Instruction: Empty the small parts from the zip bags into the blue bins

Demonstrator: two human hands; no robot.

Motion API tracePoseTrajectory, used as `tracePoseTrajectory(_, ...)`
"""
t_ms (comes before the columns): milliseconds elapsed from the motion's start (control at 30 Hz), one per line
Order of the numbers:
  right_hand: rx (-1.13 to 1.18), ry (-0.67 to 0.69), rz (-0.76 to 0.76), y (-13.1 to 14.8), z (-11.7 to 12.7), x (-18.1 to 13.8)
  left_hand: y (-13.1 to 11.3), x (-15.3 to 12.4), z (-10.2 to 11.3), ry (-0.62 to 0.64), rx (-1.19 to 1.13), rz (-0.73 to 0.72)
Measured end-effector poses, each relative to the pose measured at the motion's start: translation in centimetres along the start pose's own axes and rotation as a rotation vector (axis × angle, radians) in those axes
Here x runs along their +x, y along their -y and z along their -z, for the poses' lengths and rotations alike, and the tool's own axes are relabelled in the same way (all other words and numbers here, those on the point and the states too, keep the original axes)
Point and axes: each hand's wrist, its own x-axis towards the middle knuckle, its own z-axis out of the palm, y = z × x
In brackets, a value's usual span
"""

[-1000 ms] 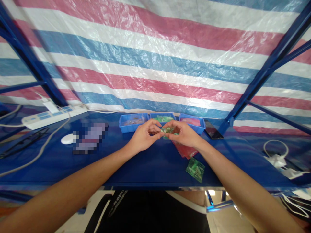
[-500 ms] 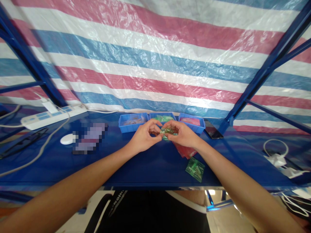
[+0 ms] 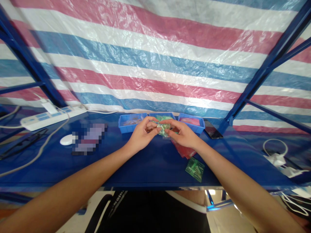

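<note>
Green bag [image 3: 163, 129] is pinched by your left hand [image 3: 143, 134] and right hand [image 3: 183, 134], both curled nearly closed; a filled packet [image 3: 195, 169] lies to their near right.

This looks like a makeshift workshop bay, with a blue tabletop [image 3: 145, 168], frame [image 3: 264, 72], striped sheeting [image 3: 145, 48], small bins [image 3: 131, 130] and a power strip [image 3: 36, 123].

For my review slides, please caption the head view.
Left hand and right hand hold a green bag near three blue bins on a blue table.
</note>
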Motion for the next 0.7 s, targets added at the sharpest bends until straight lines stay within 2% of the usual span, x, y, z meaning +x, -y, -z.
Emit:
tracePoseTrajectory(300,-0.149,-0.020,0.116,-0.82,0.68,0.33,-0.44,0.35,0.00,-0.013,-0.059,0.072)
tracePoseTrajectory(467,-0.152,-0.073,0.137,-1.00,0.80,0.41,-0.52,0.28,-0.06,0.003,-0.035,0.123)
tracePoseTrajectory(600,-0.132,-0.150,0.081,-0.91,0.73,0.47,-0.76,0.15,-0.22,0.033,0.081,0.029)
tracePoseTrajectory(700,-0.115,-0.138,0.019,-0.69,0.63,0.44,-0.67,0.06,-0.28,0.022,0.151,-0.028)
